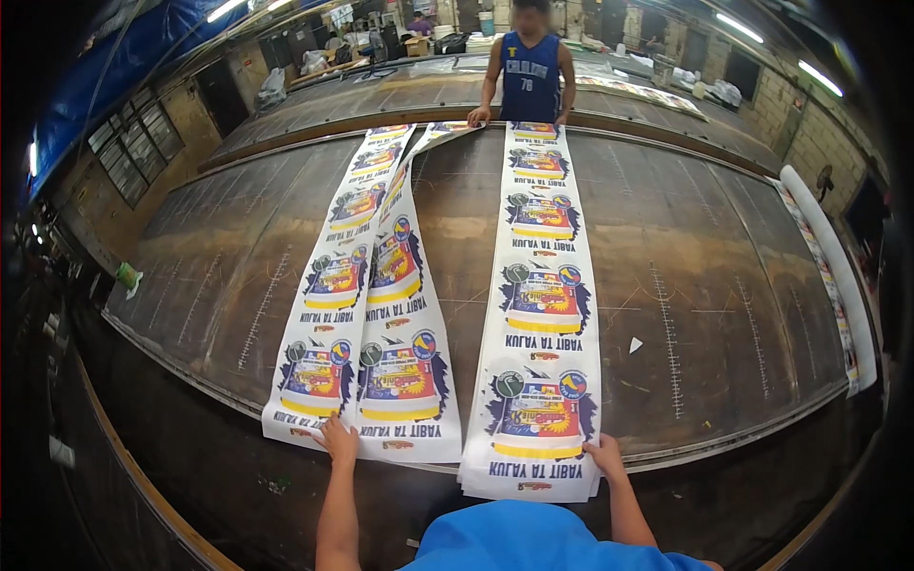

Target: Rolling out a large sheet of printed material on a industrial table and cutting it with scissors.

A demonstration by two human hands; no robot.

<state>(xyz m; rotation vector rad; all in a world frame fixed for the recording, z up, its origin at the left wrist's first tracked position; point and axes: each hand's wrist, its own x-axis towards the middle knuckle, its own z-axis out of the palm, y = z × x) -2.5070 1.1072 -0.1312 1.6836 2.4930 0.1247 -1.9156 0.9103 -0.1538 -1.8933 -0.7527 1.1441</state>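
Note:
Three long white printed strips run across the table toward the far side, with repeated blue, yellow and red designs. My left hand point(338, 442) grips the near edge where the left strip point(295, 419) meets the middle strip point(407, 449); its fingertips rest over the print. My right hand point(606, 455) pinches the right edge of the right strip point(538, 357) near its front corner. More sheet edges show beneath that strip, so it seems to lie on a stack. The middle strip overlaps the left one and twists at its far end.
Across the large dark table point(428, 238) stands a person in a blue sleeveless jersey point(531, 76), one hand on the middle strip's far end. A white roll point(830, 257) lies along the right edge. A small white scrap point(635, 344) rests right of the strips. Another long table stands behind.

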